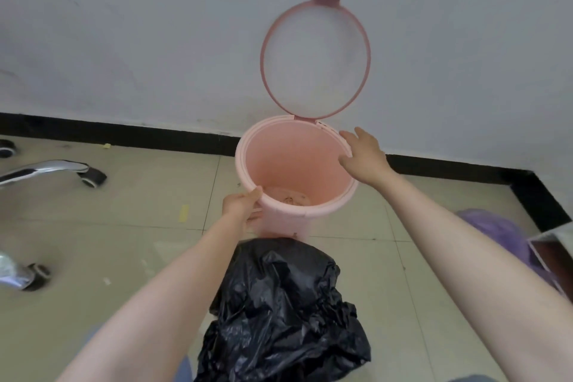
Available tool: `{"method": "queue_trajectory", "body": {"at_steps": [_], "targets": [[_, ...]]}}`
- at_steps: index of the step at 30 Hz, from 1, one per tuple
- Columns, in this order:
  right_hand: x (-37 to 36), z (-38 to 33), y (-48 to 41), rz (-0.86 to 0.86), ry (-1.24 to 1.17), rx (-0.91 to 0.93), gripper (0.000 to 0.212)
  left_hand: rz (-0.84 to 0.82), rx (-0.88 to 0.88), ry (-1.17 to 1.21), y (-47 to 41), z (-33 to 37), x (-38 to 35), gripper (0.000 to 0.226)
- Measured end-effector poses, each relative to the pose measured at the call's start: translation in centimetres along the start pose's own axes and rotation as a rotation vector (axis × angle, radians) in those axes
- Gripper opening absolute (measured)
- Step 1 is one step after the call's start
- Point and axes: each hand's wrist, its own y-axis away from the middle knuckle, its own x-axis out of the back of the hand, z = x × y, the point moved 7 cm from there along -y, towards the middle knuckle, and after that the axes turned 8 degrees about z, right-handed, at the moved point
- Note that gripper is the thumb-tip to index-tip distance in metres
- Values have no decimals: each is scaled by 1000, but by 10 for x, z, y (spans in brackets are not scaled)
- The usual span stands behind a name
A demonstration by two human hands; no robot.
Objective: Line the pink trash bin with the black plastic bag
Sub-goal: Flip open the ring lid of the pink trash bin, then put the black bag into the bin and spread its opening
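Observation:
The pink trash bin (288, 161) stands on the tiled floor against the white wall. Its pink retaining ring (315, 56) is flipped up on its hinge and leans on the wall. A little debris lies at the bin's bottom. My left hand (243, 203) grips the near left rim, thumb over the edge. My right hand (362, 153) hovers at the far right rim with fingers spread, holding nothing. The crumpled black plastic bag (285, 310) lies on the floor just in front of the bin, between my forearms.
Chrome chair legs with castors (91, 177) reach in from the left. A purple bag (496, 226) and a dark box corner (552, 254) sit at the right. A black skirting board (124, 130) runs along the wall.

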Motion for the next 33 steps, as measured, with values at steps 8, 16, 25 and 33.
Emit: {"method": "queue_trajectory", "body": {"at_steps": [8,16,25,33], "targets": [[-58,23,87,306,-258,-123,52,207,-133,-257,10,-61,39,53],[-190,73,164,-84,-157,-367,48,139,3,-752,3,-157,55,83],[-269,88,212,-508,-35,-396,78,60,-77,-1139,8,-216,53,104],[-300,86,240,-503,-263,-402,81,-56,-110,-1000,12,-252,45,78]]}}
